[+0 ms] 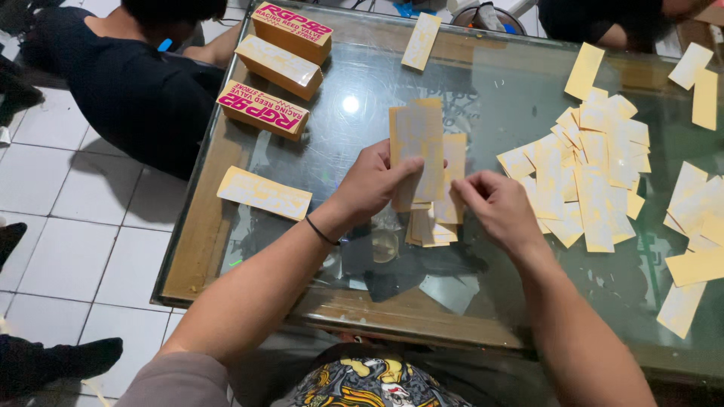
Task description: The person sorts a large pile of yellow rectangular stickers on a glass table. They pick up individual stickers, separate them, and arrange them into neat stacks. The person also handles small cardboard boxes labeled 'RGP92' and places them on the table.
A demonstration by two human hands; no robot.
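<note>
Looking down from the head camera: left hand (373, 181) pinching a fanned bunch of thin pale-yellow paper strips (421, 139) between thumb and fingers, held upright just above a glass-topped wooden table (226, 162). Right hand (498, 207) closed on the bunch's right edge, fingertips pressed together on one strip as if peeling it from the rest. Long axis of the held strips running away from the body, top ends pointing toward the far side of the table, lower ends hidden behind the fingers. Probably very light and limp, slick on the faces and quick to crease or tear; best gripped at a short end or along a long edge, thumb on one face and fingers on the other, with little force. Directly beneath the hands, a small loose stack of the same yellow strips (426, 230) lying on the glass. Off to the right, a large scattered heap of similar strips (588, 181), overlapping at all angles, and more of them (694, 218) near the right edge. On the left part of the table, three long cardboard boxes with pink printed labels (264, 109), set near one another, plus a single flat yellow sheet (264, 193) lying apart from them. Beyond the far left corner, another person in a dark shirt (128, 83) seated on the white tiled floor (68, 226).
</note>
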